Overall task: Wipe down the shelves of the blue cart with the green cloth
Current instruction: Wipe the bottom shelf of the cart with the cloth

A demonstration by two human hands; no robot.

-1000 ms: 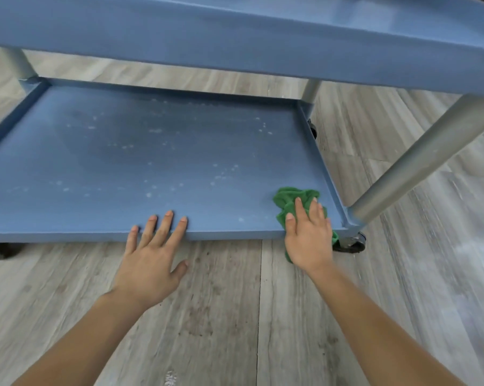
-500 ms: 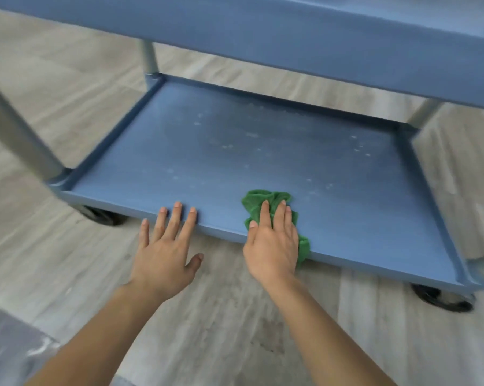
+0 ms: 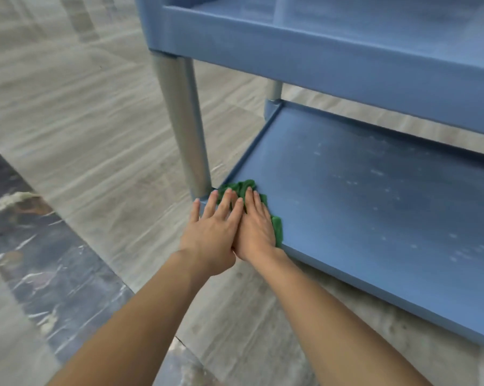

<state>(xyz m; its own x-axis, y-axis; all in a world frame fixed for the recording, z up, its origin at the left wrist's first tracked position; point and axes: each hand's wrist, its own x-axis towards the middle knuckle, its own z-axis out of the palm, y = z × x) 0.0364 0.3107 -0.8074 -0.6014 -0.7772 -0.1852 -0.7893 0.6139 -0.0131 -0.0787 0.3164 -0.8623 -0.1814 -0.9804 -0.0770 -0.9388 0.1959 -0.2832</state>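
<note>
— Green crumpled cloth [image 3: 239,188]: where?
— Front corner of the speckled blue lower shelf [image 3: 374,204], beside the round grey post [image 3: 183,121]. The right hand [image 3: 256,229] presses it flat-fingered; the left hand [image 3: 211,232], fingers straight, rests alongside.

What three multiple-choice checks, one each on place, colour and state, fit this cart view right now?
1. Where on the blue plastic cart's lower shelf is the crumpled green cloth?
A. In the corner by the near grey round post
B. In the middle
C. In the far right corner

2. What colour are the specks on that shelf?
A. Red
B. Whitish
C. Black

3. How does the right hand lie?
A. Fisted in the air
B. Pinching a lifted cloth corner
C. Flat on the cloth, fingers straight

Key: 1 A, the cloth sits against the post's foot; 2 B, pale flecks dot the blue surface; 3 C, straight fingers press the cloth down.
</note>
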